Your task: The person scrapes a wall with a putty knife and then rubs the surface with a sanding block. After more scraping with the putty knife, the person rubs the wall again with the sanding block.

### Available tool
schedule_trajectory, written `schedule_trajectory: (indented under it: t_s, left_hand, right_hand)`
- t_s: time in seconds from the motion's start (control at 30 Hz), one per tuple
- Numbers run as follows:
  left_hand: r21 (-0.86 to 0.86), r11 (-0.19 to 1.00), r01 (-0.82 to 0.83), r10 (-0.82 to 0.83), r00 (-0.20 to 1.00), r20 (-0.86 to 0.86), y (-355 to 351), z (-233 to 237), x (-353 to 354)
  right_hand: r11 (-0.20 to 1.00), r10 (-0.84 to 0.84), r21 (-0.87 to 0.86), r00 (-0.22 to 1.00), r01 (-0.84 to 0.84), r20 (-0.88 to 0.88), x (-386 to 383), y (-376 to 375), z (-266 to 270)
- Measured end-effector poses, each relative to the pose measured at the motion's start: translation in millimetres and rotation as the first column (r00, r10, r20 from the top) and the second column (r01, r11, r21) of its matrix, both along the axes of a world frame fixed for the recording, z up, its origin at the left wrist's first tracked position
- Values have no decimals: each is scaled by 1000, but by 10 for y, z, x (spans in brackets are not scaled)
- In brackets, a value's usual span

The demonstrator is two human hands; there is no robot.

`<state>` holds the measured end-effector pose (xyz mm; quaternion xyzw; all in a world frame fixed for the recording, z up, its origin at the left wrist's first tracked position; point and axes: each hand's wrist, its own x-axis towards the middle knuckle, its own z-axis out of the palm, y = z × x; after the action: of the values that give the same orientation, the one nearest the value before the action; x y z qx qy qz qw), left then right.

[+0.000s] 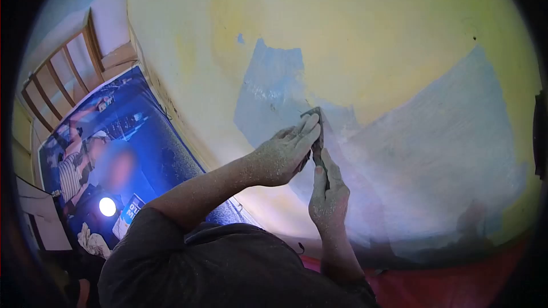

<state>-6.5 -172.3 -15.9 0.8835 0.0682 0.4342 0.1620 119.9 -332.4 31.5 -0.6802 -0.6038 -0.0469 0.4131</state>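
Observation:
A narrow dark flat tool [318, 131], seen nearly edge-on, is against the painted wall [371, 62] near the middle of the view. My left hand [285, 151] reaches in from the left, its dusty fingers pressed together along the tool's upper part. Lower down, my right hand [330, 194] is closed around the tool's lower end, thumb pointing up along it. Around the tool the wall shows a blue patch [271, 91] and a large pale grey-white area [439, 154] within yellow paint. Dust coats both hands.
At the left lie a blue printed sheet [154, 142], a bright round lamp [107, 206], a crumpled cloth [93, 241] and a blue-and-white labelled item [128, 216]. A wooden railing [61, 74] stands at upper left. A red surface [456, 285] shows at lower right.

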Motion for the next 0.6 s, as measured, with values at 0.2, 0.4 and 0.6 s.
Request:
schedule_trajectory:
  t_s: [0.2,0.4,0.6]
  left_hand:
    - [-18,998,-67,67,997,-24,104,106,-68]
    - [-6,1000,6,-6,1000,-6,4,-1,-35]
    - [-21,998,-57,56,997,-46,105,71,-79]
  right_hand:
    - [1000,-9,-24,997,8,-75,-72,228,73]
    - [999,-21,-31,1000,20,-8,-45,-17,26]
    - [991,-59,-125,990,43,-127,-98,160,113]
